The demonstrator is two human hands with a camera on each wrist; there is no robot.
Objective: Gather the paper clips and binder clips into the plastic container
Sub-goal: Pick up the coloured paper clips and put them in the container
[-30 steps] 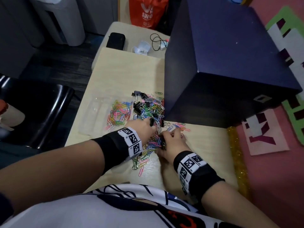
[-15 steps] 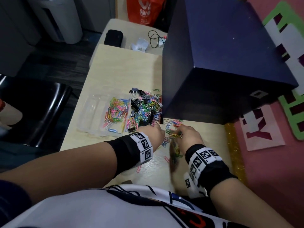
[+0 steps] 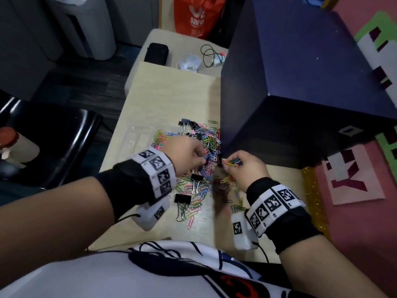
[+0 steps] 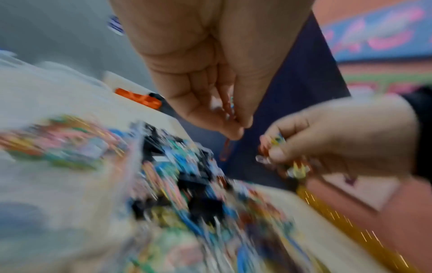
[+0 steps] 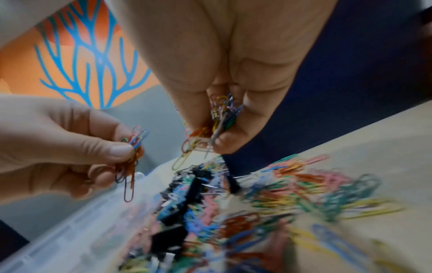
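Observation:
Coloured paper clips (image 3: pixel 209 138) and black binder clips (image 3: pixel 196 178) lie heaped on the light wooden table (image 3: pixel 171 97). More are strewn toward the near edge. A clear plastic container (image 3: pixel 134 136) sits left of the heap with some paper clips (image 3: pixel 160 136) inside. My left hand (image 3: pixel 203 161) hovers over the heap and pinches a small bunch of paper clips (image 5: pixel 133 147). My right hand (image 3: pixel 231 163), just to its right, pinches a thicker bunch of paper clips (image 5: pixel 222 114). Both hands are off the table. The left wrist view is blurred.
A big dark blue box (image 3: pixel 300 93) stands right behind the heap, close to my right hand. A black chair (image 3: pixel 53 136) is left of the table. A black case (image 3: pixel 155 53), a cable (image 3: pixel 209 54) and crumpled paper lie at the far end. A gold glitter strip (image 3: pixel 311 201) borders the right.
Both hands were down on the table raking clips together. They have lifted off it, each with a bunch of paper clips, and moved toward the heap.

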